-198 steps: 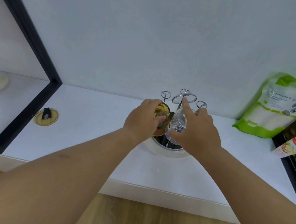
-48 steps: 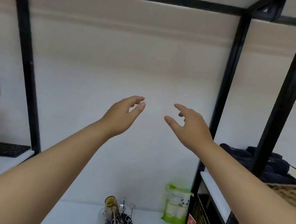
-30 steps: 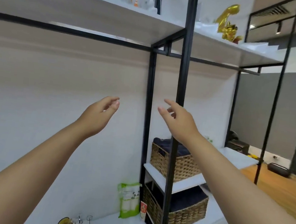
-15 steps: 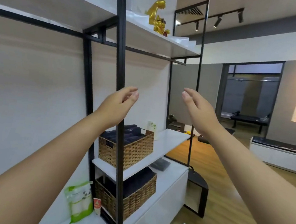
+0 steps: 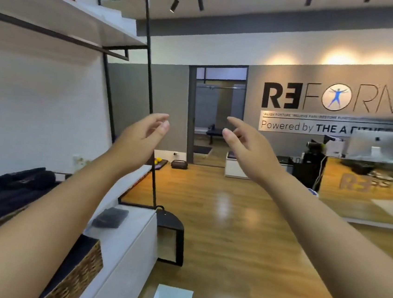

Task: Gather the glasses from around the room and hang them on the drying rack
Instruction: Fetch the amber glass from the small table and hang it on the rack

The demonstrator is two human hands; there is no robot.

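Note:
My left hand (image 5: 143, 138) and my right hand (image 5: 246, 147) are both raised in front of me at chest height, palms facing each other, fingers apart and holding nothing. No glass shows in this view, and the drying rack is out of sight. The view faces out across a room with a wooden floor (image 5: 231, 225).
A black-framed shelving unit (image 5: 148, 71) with white shelves runs along the left, with a wicker basket (image 5: 78, 272) low down. A small black side table (image 5: 169, 235) stands beside it. A reception desk (image 5: 366, 188) with a monitor (image 5: 373, 145) is at right. A doorway (image 5: 216, 114) lies ahead.
The view has swung right from the counter and drying rack to the open room. Both hands let go of the glasses at the rack and now float empty.

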